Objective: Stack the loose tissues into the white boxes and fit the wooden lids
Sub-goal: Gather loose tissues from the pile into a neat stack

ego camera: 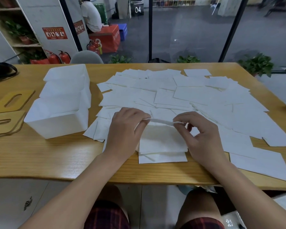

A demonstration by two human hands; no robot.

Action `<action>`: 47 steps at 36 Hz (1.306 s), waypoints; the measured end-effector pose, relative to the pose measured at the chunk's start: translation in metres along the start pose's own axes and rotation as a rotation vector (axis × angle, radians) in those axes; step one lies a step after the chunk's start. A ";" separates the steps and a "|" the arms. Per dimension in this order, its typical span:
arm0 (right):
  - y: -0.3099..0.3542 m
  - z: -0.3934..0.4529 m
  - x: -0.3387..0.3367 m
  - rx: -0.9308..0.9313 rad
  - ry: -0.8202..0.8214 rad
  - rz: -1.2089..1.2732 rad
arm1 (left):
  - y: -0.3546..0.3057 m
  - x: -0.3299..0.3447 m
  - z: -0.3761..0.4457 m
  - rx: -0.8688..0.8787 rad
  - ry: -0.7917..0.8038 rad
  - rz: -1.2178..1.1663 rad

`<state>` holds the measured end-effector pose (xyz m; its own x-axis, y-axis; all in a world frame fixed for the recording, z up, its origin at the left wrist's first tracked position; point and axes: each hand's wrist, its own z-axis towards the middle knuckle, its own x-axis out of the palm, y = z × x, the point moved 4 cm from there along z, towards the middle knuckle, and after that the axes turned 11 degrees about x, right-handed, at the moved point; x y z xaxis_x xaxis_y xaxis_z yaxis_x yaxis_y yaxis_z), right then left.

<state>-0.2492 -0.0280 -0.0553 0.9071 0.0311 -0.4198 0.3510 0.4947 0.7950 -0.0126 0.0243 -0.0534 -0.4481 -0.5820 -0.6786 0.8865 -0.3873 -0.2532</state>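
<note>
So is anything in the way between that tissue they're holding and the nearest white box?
Nothing visible. Both hands, left hand and right hand, pinch the tissue; the open white box sits to its left, across flat loose tissues.

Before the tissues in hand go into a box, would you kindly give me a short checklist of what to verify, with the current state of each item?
1. Both hands hold the tissue stack: ok. The left hand and right hand pinch the far edge of the tissue stack.
2. Stack edges squared: not ok. The bottom sheets stick out at the near edge.
3. Nearest white box open and upright: ok. No lid on it.
4. Box has room inside: cannot tell. Its inside is washed out.
5. Wooden lids within reach: ok. They lie left of the boxes.
6. Loose tissues left to gather: ok. Many cover the table.
</note>
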 end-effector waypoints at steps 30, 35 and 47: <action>-0.024 0.010 -0.006 0.142 -0.070 -0.309 | 0.001 0.006 -0.020 -0.164 0.167 -0.067; -0.029 0.040 0.008 0.129 -0.019 -0.368 | -0.006 0.019 -0.017 -0.103 0.234 -0.167; -0.043 0.096 0.034 0.017 0.018 -0.651 | 0.004 0.026 -0.020 -0.207 0.260 -0.229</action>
<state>-0.2111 -0.1320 -0.0614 0.5037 -0.2554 -0.8253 0.8312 0.4034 0.3825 -0.0189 0.0219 -0.0861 -0.6164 -0.2868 -0.7333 0.7833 -0.3185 -0.5338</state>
